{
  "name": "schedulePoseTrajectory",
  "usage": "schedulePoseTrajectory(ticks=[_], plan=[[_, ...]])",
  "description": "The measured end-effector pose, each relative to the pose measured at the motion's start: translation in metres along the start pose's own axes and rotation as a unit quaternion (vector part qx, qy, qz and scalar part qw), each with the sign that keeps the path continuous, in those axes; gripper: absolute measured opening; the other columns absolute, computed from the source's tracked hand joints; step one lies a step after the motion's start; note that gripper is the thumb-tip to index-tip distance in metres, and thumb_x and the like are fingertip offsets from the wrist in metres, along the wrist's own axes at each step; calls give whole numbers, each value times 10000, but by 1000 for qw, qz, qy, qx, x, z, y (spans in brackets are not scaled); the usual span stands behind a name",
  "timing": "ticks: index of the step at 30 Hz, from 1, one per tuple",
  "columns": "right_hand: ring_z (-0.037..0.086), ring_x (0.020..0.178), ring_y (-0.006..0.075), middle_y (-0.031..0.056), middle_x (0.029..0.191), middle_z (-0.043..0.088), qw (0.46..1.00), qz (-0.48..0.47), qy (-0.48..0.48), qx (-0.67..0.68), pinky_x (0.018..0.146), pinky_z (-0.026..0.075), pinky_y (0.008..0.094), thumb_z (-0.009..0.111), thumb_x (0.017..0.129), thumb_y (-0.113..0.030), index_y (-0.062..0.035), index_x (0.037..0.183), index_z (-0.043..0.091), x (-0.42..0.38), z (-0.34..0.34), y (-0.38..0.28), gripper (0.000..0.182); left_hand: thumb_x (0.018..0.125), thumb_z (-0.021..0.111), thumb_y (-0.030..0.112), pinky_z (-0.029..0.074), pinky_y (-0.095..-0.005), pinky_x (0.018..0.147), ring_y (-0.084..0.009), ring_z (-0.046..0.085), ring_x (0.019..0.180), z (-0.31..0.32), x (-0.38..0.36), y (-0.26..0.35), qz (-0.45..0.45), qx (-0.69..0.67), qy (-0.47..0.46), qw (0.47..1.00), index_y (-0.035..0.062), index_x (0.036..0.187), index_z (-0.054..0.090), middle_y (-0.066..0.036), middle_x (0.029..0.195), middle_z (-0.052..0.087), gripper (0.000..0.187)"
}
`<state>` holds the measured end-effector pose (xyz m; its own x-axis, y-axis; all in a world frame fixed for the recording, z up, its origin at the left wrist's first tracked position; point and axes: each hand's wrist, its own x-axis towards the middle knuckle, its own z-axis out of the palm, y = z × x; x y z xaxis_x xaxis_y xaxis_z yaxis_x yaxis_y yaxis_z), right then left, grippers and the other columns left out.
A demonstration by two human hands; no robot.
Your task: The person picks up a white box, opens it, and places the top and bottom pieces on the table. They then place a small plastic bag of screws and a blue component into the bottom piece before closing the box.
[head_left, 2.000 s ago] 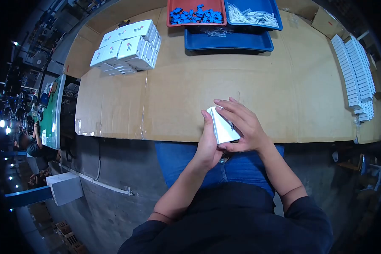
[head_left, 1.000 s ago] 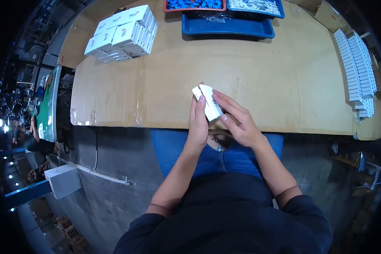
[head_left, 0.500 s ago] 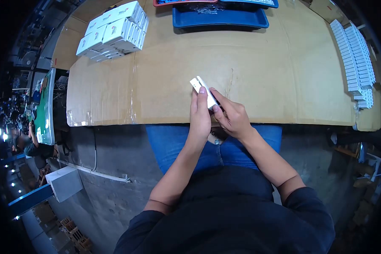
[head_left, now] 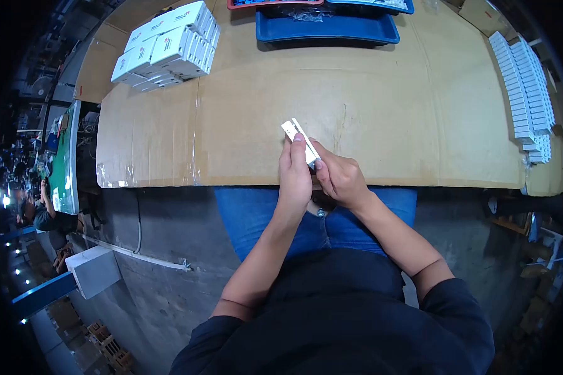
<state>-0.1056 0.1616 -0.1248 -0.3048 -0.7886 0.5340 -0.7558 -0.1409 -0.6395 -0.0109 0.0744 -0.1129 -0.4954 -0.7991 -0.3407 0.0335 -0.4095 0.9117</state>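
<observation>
A small white casing (head_left: 301, 141) is held between both hands, just above the near edge of the cardboard-covered table (head_left: 250, 112). It is tilted, its top end pointing up and to the left, with a thin gap between two white parts. My left hand (head_left: 294, 172) wraps its left side, thumb lying on the face. On the right and lower side, my right hand (head_left: 343, 178) grips it with thumb and fingers. The lower end is partly hidden by the fingers.
White boxes (head_left: 169, 47) are stacked at the back left. Blue tray (head_left: 328, 30) stands at the back, near a red tray (head_left: 275, 3). Rows of white pieces (head_left: 522, 94) line the right side. Another person (head_left: 47, 215) is at a green table (head_left: 74, 156) far left.
The two white parts at the casing's top look turned slightly, and the casing sits a little lower. My right fingers have shifted down along its side.
</observation>
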Motion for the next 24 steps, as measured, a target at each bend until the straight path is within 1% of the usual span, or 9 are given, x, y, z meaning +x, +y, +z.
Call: schedulePoseTrajectory(ticks=[2,5,7,10,16,18,21,22,24], plan=[[705,647,300,226,919,731,1000,-1,11,3,605,579,394,571,1028,-95,118,1317,618,0,2,-3,362,1103,416,501,449,-247,565,-63,575,722,-1,-1,2,-8,-6,0,1000,69,1049,585,0,860,607,467],[678,601,285,213,845,718,1000,-5,24,1,584,560,393,539,1049,-91,122,1314,629,2,3,-3,352,1132,414,342,455,-278,755,-90,527,842,0,-2,8,-67,-31,-12,997,40,1216,574,-10,912,568,352],[675,598,286,214,841,716,1000,-4,25,-2,581,557,394,532,1051,-90,122,1313,630,2,4,-3,350,1097,418,501,430,-244,540,-60,561,656,-1,1,4,-24,1,0,1000,78,1024,595,19,801,599,464],[691,614,299,218,875,728,1000,2,20,2,581,562,390,530,1057,-94,119,1319,627,0,1,-4,352,1100,426,493,453,-248,577,-64,579,703,-2,-2,7,-39,-10,-4,999,73,1049,591,5,842,613,454],[754,902,296,241,1141,729,989,72,-6,132,834,595,418,554,1078,-197,58,1350,626,19,-6,-10,380,1106,442,460,563,-309,828,-127,659,953,-16,3,22,-25,-75,-52,995,13,1291,527,-79,1088,645,491],[727,1019,231,207,1228,715,941,215,7,263,906,571,373,539,1102,-298,37,1375,621,22,-12,-10,440,1061,521,314,521,-352,1032,-190,646,1156,-14,-3,39,3,-80,-84,993,7,1579,349,-139,1246,626,626],[691,1022,178,134,1222,714,873,368,-36,319,862,569,317,530,1107,-382,15,1383,623,29,-27,-11,493,930,631,83,473,-373,1095,-247,585,1238,-23,4,38,125,0,-152,980,59,1674,176,-143,1343,519,872],[667,1014,165,86,1212,700,814,410,-51,409,839,566,296,540,1098,-428,-26,1403,619,34,-31,-15,511,790,682,27,383,-417,1185,-292,495,1378,-24,4,39,129,15,-163,978,60,1675,150,-179,1438,474,1033],[665,1011,159,85,1220,696,790,438,-68,423,836,564,291,546,1095,-428,-35,1411,610,43,-44,-26,508,791,719,90,345,-418,1211,-290,471,1405,-23,2,37,184,81,-178,963,54,1676,140,-176,1479,451,1059]])
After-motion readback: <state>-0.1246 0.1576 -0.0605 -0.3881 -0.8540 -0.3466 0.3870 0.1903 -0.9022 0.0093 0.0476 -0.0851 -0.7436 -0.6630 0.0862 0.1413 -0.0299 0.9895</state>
